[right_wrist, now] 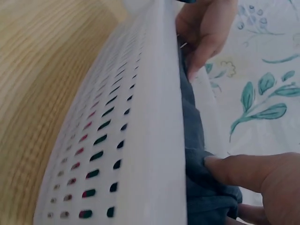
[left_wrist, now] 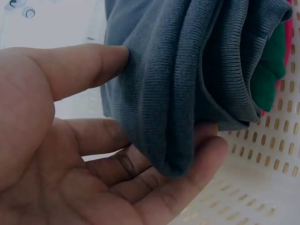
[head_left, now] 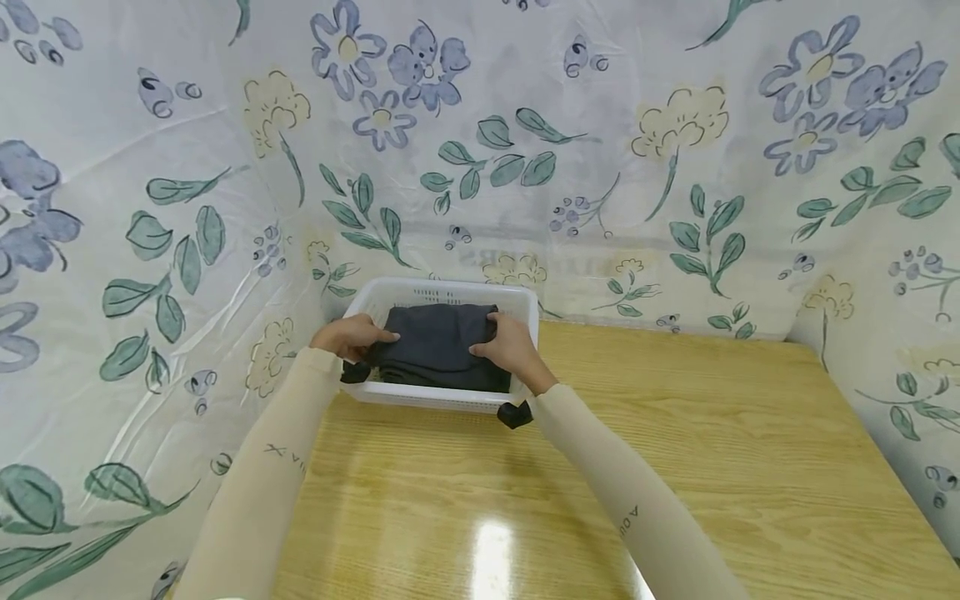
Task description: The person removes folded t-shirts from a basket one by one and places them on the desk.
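Observation:
A folded dark blue-grey garment (head_left: 442, 337) with ribbed edges lies inside a white plastic basket (head_left: 442, 398). My left hand (head_left: 351, 336) holds its left end, thumb on top and fingers curled underneath, as the left wrist view shows. At the right end my right hand (head_left: 510, 343) grips the garment, the thumb pressing on its upper face and the fingers round its far side. Beneath it, in the left wrist view, green cloth (left_wrist: 269, 70) and a strip of pink cloth (left_wrist: 287, 37) show against the slotted basket wall (left_wrist: 253, 150).
The basket stands on a wooden table (head_left: 675, 450) near its back left corner. Flower-printed cloth (head_left: 600, 150) hangs behind and along the left side, close to the basket. Wood surface stretches right and in front of the basket.

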`<state>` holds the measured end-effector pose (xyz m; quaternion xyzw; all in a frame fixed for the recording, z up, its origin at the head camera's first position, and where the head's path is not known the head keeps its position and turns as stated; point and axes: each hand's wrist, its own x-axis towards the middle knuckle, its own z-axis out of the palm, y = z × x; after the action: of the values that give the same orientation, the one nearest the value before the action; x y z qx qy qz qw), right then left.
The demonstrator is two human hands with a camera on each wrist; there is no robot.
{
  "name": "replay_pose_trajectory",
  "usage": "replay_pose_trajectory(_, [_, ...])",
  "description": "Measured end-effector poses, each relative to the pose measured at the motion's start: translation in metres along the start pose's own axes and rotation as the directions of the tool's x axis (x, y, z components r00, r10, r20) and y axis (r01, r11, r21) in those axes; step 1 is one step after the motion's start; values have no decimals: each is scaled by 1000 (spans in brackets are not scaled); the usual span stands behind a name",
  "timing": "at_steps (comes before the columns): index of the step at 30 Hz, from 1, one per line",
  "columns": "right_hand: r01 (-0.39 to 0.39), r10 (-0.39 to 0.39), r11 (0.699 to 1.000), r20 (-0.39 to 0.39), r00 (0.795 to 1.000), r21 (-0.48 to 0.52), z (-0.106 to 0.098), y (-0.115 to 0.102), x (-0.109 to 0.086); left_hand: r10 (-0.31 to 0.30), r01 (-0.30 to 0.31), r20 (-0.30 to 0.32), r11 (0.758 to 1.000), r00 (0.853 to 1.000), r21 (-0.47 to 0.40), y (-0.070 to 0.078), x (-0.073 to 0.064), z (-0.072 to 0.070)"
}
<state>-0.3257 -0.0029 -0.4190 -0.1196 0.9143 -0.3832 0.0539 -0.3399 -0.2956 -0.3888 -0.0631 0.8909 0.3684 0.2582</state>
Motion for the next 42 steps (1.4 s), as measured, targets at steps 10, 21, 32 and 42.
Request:
replay_pose_trajectory(10, [-17,2,987,92,996,159,5,1,-2,32,-29,49,998,998,-63,0,-1,8])
replay_pose_trajectory(21, [-12,-9,984,114,993,180,6,3,-4,142,-135,31,978,989,-159,-5,-2,4])
replay_pose_trajectory(32, [17,-35,954,57,998,299,8,6,-4,182,-185,-32,965,983,-188,-6,-7,2])
replay_pose_trajectory(42, [63,-71,942,12,997,328,2,6,-5,224,-244,-133,956,965,-161,-9,-14,-1])
